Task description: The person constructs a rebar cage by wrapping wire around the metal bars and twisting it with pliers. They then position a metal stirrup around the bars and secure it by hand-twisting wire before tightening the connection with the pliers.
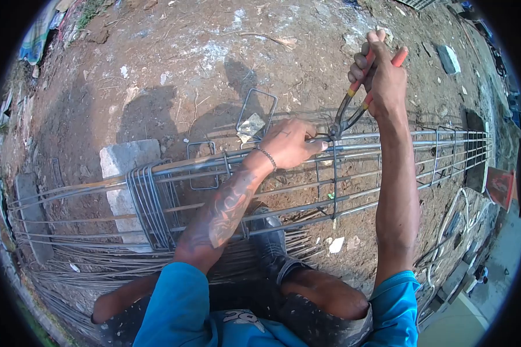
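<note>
My right hand [382,75] is closed around the red handles of a pair of end-cutting nippers [345,113]. Their jaws point down at the spot where a stirrup [334,179] crosses the top bars of a long rebar cage [359,144]. Just left of the jaws, my left hand [289,143] grips an upper steel bar, its thumb and fingers close to that crossing. Any tie wire between the jaws is too small to make out.
Bunched stirrups [150,202] hang around the cage at left, beside a concrete block [130,159] beneath it. A loose stirrup [257,110] lies on the dirt beyond. Several thin rods [98,260] lie near me. My boot [266,237] stands at the cage's near side.
</note>
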### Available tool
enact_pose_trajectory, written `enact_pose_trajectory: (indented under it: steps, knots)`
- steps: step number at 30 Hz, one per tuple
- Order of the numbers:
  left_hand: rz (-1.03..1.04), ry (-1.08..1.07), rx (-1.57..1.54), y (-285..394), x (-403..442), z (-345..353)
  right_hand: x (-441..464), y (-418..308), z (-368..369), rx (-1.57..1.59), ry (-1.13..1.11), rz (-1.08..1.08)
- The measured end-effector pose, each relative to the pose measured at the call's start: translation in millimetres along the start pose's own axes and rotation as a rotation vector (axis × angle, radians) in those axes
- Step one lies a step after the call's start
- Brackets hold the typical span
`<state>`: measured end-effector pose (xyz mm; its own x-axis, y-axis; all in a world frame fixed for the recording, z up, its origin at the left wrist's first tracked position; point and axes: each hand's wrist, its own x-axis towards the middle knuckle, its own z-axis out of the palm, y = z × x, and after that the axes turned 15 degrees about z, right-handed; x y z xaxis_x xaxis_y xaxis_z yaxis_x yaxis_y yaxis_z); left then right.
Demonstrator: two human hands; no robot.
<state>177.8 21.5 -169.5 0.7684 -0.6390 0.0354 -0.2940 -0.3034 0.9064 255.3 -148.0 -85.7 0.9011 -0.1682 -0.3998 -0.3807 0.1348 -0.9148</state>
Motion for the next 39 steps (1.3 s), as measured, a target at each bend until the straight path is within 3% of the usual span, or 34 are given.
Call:
enact_pose_trajectory:
  steps: [1,2,4,6,8,10,14,15,16,18,19,21,22,24,25,26,28,29,30,32,33,34,36,38,39]
  knots:
    - [0.043,-0.127,0.098,13.5,-15.5,-23.1,1.3,0.7,-6.4,0.056,-0.084,0.013]
    - [-0.097,-0.239,0.162,52.3,-18.4,-60.8,0.6,1.1,-10.9,0.072,-0.073,0.009]
    - [-0.079,-0.161,0.236,65.8,-5.0,-92.3,-4.3,2.7,-15.1,0.129,-0.243,0.004]
    - [0.174,-0.007,0.102,64.9,37.3,-109.2,-12.7,-0.8,-17.8,0.131,-0.363,-0.007]
    - [0.222,-0.345,-0.510,34.2,87.3,-77.0,-21.1,-3.4,-24.1,0.121,-0.486,-0.021]
    - [0.223,-0.510,-0.537,8.9,113.8,-19.2,-21.0,-1.6,-33.3,0.043,-0.507,-0.090]
    - [0.161,-0.297,-0.764,37.5,103.9,13.6,-10.3,-3.6,-45.9,0.049,-0.596,-0.099]
    - [0.164,-0.111,-0.763,44.0,96.8,14.8,-10.4,-7.1,-47.0,-0.164,-0.386,-0.071]
    - [0.169,0.078,-0.757,46.9,95.2,14.7,-20.5,-17.0,-37.9,-0.165,-0.385,-0.074]
    - [0.120,0.184,-0.671,39.5,100.3,29.7,-49.3,-26.9,-7.9,-0.350,0.227,-0.219]
    - [0.189,0.335,-0.517,42.8,98.7,37.3,-54.8,-21.4,5.9,-0.549,0.508,-0.444]
    - [0.388,0.678,-0.129,53.7,94.4,51.8,-47.9,-14.2,21.5,-0.479,0.581,-0.508]
    - [0.381,0.677,-0.127,52.4,95.8,56.5,-43.5,-11.2,26.7,-0.398,0.654,-0.562]
    - [0.301,0.920,0.214,52.2,99.2,63.6,-40.3,-15.6,27.6,-0.313,0.540,-0.500]
    - [0.028,0.957,-0.131,55.9,101.1,66.3,-41.0,-21.3,20.9,-0.300,0.315,-0.326]
    - [0.038,0.961,-0.125,54.0,99.8,62.4,-38.3,-26.7,12.6,-0.285,0.086,-0.161]
    - [0.104,0.488,-0.110,73.0,75.2,23.0,-15.5,-12.3,-19.0,0.214,-0.461,-0.205]
    - [0.274,0.168,-0.202,47.9,79.3,7.4,-13.8,-10.8,-31.1,0.286,-0.603,-0.171]
    - [0.271,0.163,-0.208,41.7,86.5,4.5,-13.9,-9.3,-38.2,0.353,-0.747,-0.131]
    - [0.182,-0.186,-0.933,39.1,96.6,-3.2,-9.8,-6.6,-41.8,0.272,-0.818,-0.187]
    - [0.208,-0.126,-0.924,42.9,94.0,6.1,-2.5,-2.1,-49.3,0.310,-0.936,-0.183]
    - [0.069,-0.385,-0.932,37.6,97.5,2.9,-1.8,-1.2,-50.1,0.350,-1.050,-0.171]
    - [0.385,-0.002,-0.762,40.4,89.6,27.1,-2.0,2.4,-54.4,0.337,-1.127,-0.246]
    - [0.324,0.036,-0.610,46.4,82.3,37.4,5.2,5.1,-57.2,0.329,-1.242,-0.245]
    - [0.301,0.168,-0.541,48.1,80.9,44.5,0.2,5.3,-56.8,0.329,-1.238,-0.242]
